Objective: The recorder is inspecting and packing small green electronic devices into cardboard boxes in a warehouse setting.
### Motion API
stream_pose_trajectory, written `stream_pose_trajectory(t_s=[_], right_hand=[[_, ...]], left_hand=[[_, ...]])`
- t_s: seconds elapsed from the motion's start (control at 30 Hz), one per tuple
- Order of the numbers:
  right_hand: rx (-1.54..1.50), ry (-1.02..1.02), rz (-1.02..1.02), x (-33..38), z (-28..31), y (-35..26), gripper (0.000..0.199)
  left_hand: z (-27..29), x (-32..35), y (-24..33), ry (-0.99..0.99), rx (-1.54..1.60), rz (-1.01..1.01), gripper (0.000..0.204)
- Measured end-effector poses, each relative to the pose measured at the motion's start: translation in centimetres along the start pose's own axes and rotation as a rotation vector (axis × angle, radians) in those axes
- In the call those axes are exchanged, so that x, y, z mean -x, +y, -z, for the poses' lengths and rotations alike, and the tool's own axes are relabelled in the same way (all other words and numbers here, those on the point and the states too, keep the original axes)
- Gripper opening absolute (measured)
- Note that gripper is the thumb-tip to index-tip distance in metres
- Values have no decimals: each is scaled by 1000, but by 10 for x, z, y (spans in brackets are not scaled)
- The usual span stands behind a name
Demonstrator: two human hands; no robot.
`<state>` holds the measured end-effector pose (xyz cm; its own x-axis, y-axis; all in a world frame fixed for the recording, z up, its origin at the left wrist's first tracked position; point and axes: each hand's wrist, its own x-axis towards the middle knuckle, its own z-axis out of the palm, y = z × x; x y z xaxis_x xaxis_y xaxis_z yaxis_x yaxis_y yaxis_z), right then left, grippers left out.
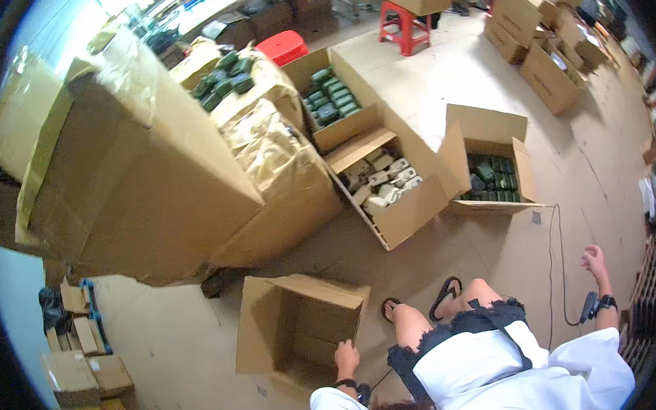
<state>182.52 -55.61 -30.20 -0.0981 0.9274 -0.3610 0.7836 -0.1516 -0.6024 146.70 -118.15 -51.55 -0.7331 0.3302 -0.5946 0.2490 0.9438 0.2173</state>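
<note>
An open cardboard box (254, 326) stands on the floor at my left, its bare brown inside showing. My left hand (346, 354) is at its right edge, fingers curled closed at the rim. Out to the right, my right hand (593, 259) is raised over the floor with fingers loosely apart, holding nothing. A dark device on a cable (590, 307) is at my right wrist. Ahead, one open carton holds wrapped pale blocks (386, 177). Dark green packs (492, 180) fill part of another carton to its right.
A tall carton (138, 171) rises at the left. Beyond it are green packs in a carton (330, 96) and a loose heap of green packs (223, 80). A red stool (405, 29) bears a box. More cartons (553, 78) stand far right; a cable (561, 266) crosses the floor.
</note>
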Motion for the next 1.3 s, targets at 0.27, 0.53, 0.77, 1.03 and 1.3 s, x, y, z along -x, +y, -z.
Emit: stream_pose_trajectory(t_s=[0.27, 0.53, 0.77, 1.03, 1.3], right_hand=[[55, -73, 102, -16, 38, 10, 30], [-92, -75, -59, -101, 135, 154, 31], [-185, 70, -101, -153, 212, 184, 33], [-235, 218, 175, -206, 348, 83, 33], [421, 950, 371, -143, 681, 11, 31]], left_hand=[[-45, -33, 80, -98, -97, -1, 18], [-83, 5, 155, 76, 16, 128, 22], [-59, -18, 288, 42, 86, -44, 16], [-22, -78, 482, -209, 167, -283, 15], [29, -175, 615, -622, -15, -467, 17]])
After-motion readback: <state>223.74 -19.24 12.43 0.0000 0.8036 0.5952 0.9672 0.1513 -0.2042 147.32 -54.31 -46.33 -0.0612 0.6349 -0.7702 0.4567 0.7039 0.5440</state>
